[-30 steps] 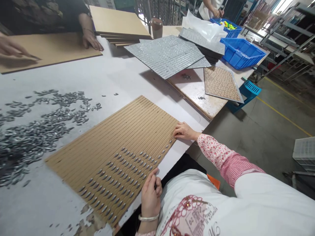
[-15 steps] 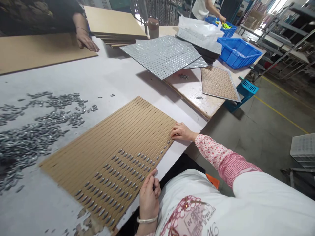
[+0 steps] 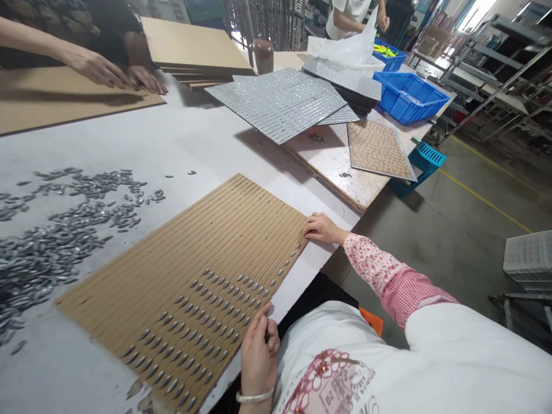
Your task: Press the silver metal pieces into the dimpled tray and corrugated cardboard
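Note:
A brown board point(image 3: 172, 247) with parallel grooves lies at a slant on the white-topped table. Rows of small silver oval pieces point(image 3: 202, 313) sit in its grooves, mostly on the near part, and a line of them follows the near right edge. Beside that edge, my left hand point(image 3: 260, 351) is curled closed around something small and dark, mostly hidden by the fingers. My right hand point(image 3: 322, 228) is at the board's right corner, its bent fingertips pressed together against the edge; what they pinch is hidden. Loose silver pieces point(image 3: 47, 253) form a heap left of the board.
Across the table, a person's hands point(image 3: 103, 72) are over a plain board point(image 3: 43, 103). Further back are stacked boards point(image 3: 194, 46), silver ridged panels point(image 3: 280, 103), a patterned panel point(image 3: 379, 146) and a blue basket point(image 3: 409, 98). A blue stool point(image 3: 425, 161) stands beyond the table edge.
The view has shifted slightly. Across the table, the other person's second hand has come in over the plain board. My hands have barely moved relative to the grooved board.

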Action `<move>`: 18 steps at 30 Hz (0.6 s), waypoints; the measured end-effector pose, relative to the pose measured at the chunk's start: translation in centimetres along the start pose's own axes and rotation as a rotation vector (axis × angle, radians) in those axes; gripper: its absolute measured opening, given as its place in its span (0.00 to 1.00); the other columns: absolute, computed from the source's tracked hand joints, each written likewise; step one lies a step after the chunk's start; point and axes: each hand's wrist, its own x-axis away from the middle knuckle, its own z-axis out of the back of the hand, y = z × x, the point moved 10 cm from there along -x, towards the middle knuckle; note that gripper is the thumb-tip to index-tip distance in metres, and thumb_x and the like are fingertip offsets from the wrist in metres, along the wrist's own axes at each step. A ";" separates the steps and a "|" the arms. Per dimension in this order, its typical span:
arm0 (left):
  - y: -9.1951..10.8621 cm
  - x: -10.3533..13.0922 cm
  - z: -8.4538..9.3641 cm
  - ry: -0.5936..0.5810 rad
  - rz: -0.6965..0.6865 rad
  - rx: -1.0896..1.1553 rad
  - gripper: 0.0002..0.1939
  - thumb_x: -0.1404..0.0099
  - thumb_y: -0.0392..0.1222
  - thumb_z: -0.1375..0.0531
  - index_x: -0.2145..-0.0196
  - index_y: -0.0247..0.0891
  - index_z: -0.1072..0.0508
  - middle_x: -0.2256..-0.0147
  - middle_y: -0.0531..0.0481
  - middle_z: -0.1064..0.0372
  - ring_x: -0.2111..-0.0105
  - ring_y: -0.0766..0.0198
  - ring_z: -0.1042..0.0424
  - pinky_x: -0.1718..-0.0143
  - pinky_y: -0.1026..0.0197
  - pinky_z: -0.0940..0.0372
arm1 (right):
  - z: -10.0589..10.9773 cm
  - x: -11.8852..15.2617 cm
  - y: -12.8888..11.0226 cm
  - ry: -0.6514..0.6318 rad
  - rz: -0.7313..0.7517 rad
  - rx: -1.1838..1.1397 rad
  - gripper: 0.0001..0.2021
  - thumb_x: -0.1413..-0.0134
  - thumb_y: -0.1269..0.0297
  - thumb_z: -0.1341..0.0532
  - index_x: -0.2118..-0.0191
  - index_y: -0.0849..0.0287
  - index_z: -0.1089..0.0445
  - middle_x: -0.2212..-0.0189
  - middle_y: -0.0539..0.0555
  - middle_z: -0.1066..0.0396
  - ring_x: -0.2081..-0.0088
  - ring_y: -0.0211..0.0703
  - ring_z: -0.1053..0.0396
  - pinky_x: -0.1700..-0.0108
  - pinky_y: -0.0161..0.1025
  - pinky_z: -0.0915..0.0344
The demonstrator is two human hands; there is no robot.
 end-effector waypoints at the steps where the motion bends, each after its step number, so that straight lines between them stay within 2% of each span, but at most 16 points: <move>1: 0.0 0.0 0.0 -0.004 0.002 0.000 0.23 0.47 0.50 0.37 0.57 0.37 0.31 0.81 0.59 0.45 0.85 0.77 0.53 0.85 0.72 0.58 | -0.2 -0.1 -0.1 -0.001 0.004 -0.006 0.09 0.46 0.58 0.40 0.68 0.56 0.27 0.67 0.53 0.31 0.62 0.42 0.40 0.59 0.40 0.48; 12: 0.0 0.1 0.1 -0.006 0.000 -0.001 0.23 0.48 0.50 0.37 0.56 0.37 0.31 0.81 0.59 0.45 0.85 0.77 0.52 0.86 0.72 0.58 | -0.5 -0.4 -0.8 -0.032 0.016 -0.057 0.08 0.46 0.58 0.40 0.69 0.55 0.27 0.68 0.53 0.30 0.62 0.42 0.40 0.59 0.39 0.47; 14: -0.1 0.0 0.1 -0.003 0.004 -0.005 0.23 0.48 0.50 0.37 0.56 0.37 0.31 0.81 0.59 0.45 0.85 0.77 0.53 0.86 0.72 0.58 | 0.1 -0.4 -0.6 -0.003 0.009 -0.081 0.08 0.45 0.58 0.40 0.67 0.56 0.27 0.68 0.53 0.31 0.62 0.42 0.39 0.59 0.39 0.46; 18: -0.2 -0.1 0.2 0.016 0.020 0.002 0.23 0.49 0.50 0.36 0.57 0.37 0.31 0.81 0.59 0.45 0.85 0.77 0.53 0.86 0.72 0.59 | 2.5 0.2 1.6 0.139 -0.100 -0.098 0.09 0.44 0.60 0.42 0.66 0.59 0.28 0.69 0.54 0.31 0.64 0.41 0.39 0.57 0.40 0.44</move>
